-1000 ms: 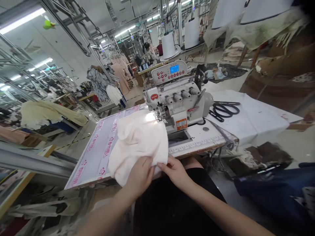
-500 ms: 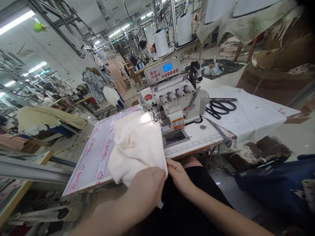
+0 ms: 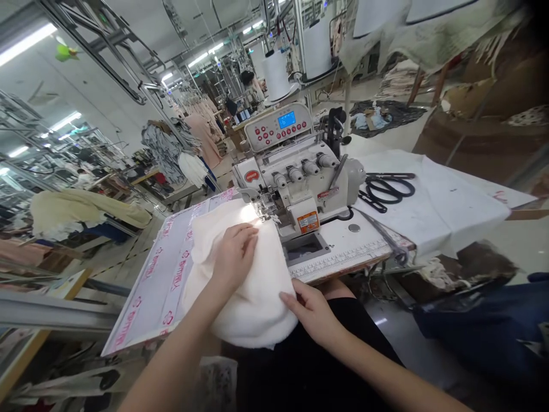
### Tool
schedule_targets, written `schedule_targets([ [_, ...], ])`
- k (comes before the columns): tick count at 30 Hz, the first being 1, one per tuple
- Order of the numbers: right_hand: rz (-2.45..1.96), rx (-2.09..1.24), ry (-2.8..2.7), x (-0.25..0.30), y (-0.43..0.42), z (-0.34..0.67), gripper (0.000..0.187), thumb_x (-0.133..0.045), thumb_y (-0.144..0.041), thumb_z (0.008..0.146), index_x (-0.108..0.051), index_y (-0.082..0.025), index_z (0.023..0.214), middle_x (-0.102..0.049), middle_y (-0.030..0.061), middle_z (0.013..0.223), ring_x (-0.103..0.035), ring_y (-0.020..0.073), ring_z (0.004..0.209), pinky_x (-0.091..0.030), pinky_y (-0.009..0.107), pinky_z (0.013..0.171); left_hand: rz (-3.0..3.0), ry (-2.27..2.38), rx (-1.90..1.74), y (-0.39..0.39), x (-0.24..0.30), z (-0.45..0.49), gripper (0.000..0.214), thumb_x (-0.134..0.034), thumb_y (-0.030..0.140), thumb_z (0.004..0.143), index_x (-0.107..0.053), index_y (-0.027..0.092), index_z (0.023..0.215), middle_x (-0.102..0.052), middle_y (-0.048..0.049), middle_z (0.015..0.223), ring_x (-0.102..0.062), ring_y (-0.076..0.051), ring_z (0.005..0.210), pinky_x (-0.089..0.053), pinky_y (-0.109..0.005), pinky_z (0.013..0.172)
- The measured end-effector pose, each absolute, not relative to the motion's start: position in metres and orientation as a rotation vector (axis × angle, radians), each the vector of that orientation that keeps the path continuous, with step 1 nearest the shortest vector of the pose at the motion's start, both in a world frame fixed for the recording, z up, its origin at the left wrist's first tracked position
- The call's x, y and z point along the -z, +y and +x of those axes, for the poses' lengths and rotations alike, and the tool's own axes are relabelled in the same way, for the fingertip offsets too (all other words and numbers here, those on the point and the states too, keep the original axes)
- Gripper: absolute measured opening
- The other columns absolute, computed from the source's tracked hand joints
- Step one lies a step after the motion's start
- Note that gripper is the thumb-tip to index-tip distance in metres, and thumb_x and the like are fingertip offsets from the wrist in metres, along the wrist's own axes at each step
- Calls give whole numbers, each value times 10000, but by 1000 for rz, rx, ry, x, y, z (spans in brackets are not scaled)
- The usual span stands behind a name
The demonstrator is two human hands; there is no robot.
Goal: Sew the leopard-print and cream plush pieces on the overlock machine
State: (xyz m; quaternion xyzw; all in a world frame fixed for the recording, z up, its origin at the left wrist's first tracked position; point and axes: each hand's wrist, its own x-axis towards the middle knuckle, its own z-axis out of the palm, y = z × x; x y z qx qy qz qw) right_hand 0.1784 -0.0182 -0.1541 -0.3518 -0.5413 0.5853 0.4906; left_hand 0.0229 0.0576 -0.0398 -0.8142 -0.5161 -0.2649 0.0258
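Observation:
A cream-white piece of fabric point(image 3: 266, 286) lies over the left of the sewing table, its far end at the lit needle area of an overlock sewing machine point(image 3: 295, 177). Its near end hangs over the table's front edge above my lap. My left hand point(image 3: 234, 254) rests on top of the fabric just before the presser foot point(image 3: 265, 214), fingers extended and pointing right, thumb a little apart. At the fabric's right edge, near the table front, my right hand point(image 3: 311, 306) pinches it between thumb and fingers.
Black-handled scissors point(image 3: 388, 189) lie on white sheeting point(image 3: 450, 200) right of the machine. Thread cones point(image 3: 277, 74) stand behind it. The left table board point(image 3: 158, 274) carries pink-printed film. A box of scraps point(image 3: 446, 269) is at lower right; clothes racks fill the background.
My left hand has moved from the fabric's near corner up to the presser foot. The fabric's near end now spreads lower over my lap. My right hand stays at the right edge.

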Motion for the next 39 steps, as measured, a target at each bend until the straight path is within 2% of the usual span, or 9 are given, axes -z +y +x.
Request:
schedule_targets([
  [7, -607, -1604, -1228, 128, -25, 190, 250, -532, -364, 809, -600, -157, 688, -532, 27, 759, -488, 180, 787, -387, 288, 750, -2597, -1710, 527, 73, 37, 13, 297, -398, 317, 870, -555, 190, 1088, -549, -34, 1164, -465, -189, 1102, -357, -370, 976],
  [15, -686, -1470, -1359, 130, -16, 190, 310, -509, -349, 824, -522, -162, 577, -454, 17, 685, -444, 153, 685, -362, 269, 653, -2632, -1678, 390, 86, 33, 10, 336, -372, 314, 876, -533, 171, 1134, -518, -58, 1211, -440, -208, 1140, -333, -392, 990],
  [18, -749, -1355, -1425, 130, -5, 189, 366, -500, -351, 826, -404, -170, 523, -380, -4, 638, -402, 134, 635, -334, 255, 601, -2682, -1632, 320, 97, 27, 9, 291, -338, 306, 888, -555, 181, 1035, -563, -54, 1111, -474, -212, 1073, -377, -377, 920],
  [23, -845, -1232, -1518, 124, 15, 189, 403, -483, -357, 828, -293, -182, 519, -314, -22, 621, -362, 115, 589, -296, 244, 554, -2779, -1568, 277, 116, 17, 9, 251, -307, 264, 882, -520, 164, 794, -568, -38, 870, -525, -183, 826, -417, -313, 747],
  [27, -877, -1120, -1560, 115, 34, 188, 425, -483, -344, 823, -231, -189, 519, -279, -31, 608, -334, 106, 561, -272, 242, 530, -2850, -1587, 349, 139, 17, 5, 271, -319, 274, 867, -559, 155, 824, -579, -50, 940, -520, -197, 906, -400, -327, 841],
  [31, -880, -1037, -1535, 114, 45, 181, 409, -500, -329, 812, -264, -187, 510, -301, -29, 607, -342, 109, 571, -271, 242, 532, -2986, -1681, 567, 163, 18, -2, 290, -377, 295, 846, -581, 161, 1003, -577, -45, 1073, -492, -203, 1044, -365, -323, 938],
  [35, -786, -1360, -1284, 128, 34, 171, 220, -572, -353, 765, -464, -185, 673, -459, -12, 693, -450, 132, 670, -363, 240, 608, -2884, -1874, 773, 147, 14, -4, 311, -407, 338, 845, -582, 145, 1016, -605, -48, 1020, -543, -188, 933, -423, -302, 856],
  [37, -718, -1524, -1089, 137, 23, 166, 232, -622, -366, 724, -467, -196, 756, -505, -13, 721, -495, 135, 688, -398, 242, 631, -2679, -1839, 938, 117, 13, 1, 304, -400, 344, 857, -579, 147, 1004, -595, -54, 1040, -543, -180, 918, -434, -301, 837],
  [39, -666, -1609, -905, 142, 13, 162, 327, -675, -366, 676, -454, -221, 870, -544, -13, 752, -537, 146, 713, -428, 256, 651, -2681, -1638, 885, 85, 17, 6, 285, -426, 339, 857, -564, 169, 1039, -573, -52, 1084, -523, -181, 963, -430, -312, 858],
])
